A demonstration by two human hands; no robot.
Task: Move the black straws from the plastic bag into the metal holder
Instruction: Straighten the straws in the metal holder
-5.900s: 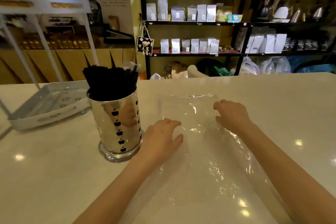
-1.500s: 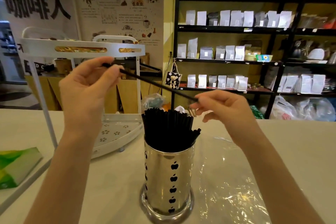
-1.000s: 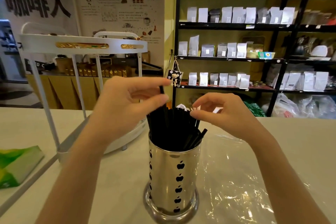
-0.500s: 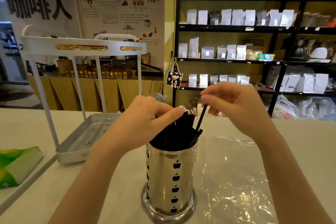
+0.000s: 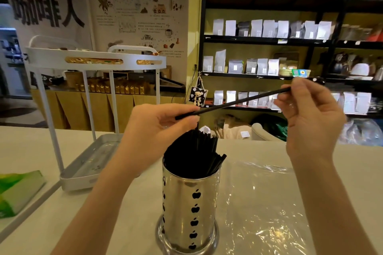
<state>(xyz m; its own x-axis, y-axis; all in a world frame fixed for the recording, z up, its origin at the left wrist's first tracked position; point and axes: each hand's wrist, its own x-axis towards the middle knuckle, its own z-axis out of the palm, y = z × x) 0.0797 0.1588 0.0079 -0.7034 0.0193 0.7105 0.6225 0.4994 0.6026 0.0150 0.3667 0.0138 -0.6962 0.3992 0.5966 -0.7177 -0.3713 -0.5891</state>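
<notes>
— Pinched at both ends, we hold one black straw (image 5: 232,103): our left hand (image 5: 157,130) takes the lower end between thumb and fingers, our right hand (image 5: 310,114) nips the raised end.

— We hold it slanted above the metal holder (image 5: 190,209), whose apple cut-outs face us. It is packed with black straws (image 5: 194,155).

— The plastic bag (image 5: 269,203) lies flat just beside it. On the wall poster (image 5: 141,10) we read "咖啡环游记".
</notes>
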